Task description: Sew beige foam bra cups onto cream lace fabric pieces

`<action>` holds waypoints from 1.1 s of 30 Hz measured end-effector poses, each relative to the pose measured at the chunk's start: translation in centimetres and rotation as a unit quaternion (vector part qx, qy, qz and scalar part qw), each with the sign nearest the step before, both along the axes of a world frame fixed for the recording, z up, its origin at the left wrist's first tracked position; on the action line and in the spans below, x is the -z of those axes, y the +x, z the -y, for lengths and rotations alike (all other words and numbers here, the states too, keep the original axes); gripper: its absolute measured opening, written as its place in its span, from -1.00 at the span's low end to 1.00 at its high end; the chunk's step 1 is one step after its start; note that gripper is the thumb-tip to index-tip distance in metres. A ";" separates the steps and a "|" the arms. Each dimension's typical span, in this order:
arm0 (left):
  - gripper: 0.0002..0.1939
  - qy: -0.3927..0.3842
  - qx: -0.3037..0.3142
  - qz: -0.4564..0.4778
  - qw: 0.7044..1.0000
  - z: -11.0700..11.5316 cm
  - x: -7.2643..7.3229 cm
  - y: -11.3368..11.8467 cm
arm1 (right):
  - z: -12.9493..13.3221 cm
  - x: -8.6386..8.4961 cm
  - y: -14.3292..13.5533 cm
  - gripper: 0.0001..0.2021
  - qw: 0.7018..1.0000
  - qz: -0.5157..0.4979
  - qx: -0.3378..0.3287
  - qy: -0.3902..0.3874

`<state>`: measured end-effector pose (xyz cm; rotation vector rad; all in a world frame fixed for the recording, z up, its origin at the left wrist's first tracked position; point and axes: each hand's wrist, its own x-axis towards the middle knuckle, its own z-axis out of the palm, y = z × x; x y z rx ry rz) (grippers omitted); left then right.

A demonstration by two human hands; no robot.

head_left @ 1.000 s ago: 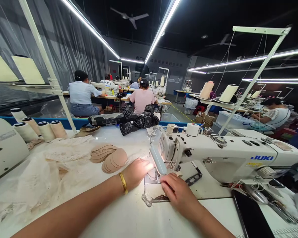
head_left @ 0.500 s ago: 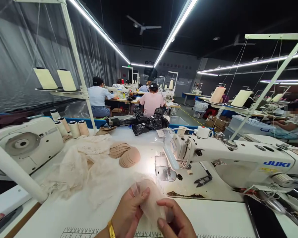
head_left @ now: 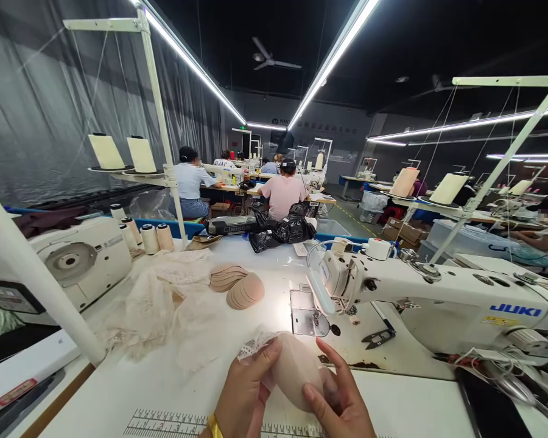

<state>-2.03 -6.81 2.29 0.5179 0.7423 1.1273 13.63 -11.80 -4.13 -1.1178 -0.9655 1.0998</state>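
Note:
Between my hands is a beige oval cup pad, covered with thin sheer fabric with a lace edge at its left. My left hand grips the left side, thumb on top. My right hand pinches the lower right side between thumb and fingers, its index finger raised. Beyond them lies a fanned stack of beige oval pads. To its left is a loose pile of cream lace fabric. The sewing machine's needle plate is just ahead of the held pad.
A white JUKI sewing machine stands at right, with thread snips on its bed and a black phone nearby. A printed ruler runs along the front edge. Thread cones and black plastic bags sit farther back.
The cup pad has turned and shows more of its smooth rounded face. My right index finger has lifted away from it. The head view has shifted slightly left and up.

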 end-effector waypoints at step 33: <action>-0.74 0.313 0.343 -0.166 0.870 -3.0 -2.4 -0.6 | -1.6 -1.4 6.2 -0.55 0.911 0.361 -0.053 0.192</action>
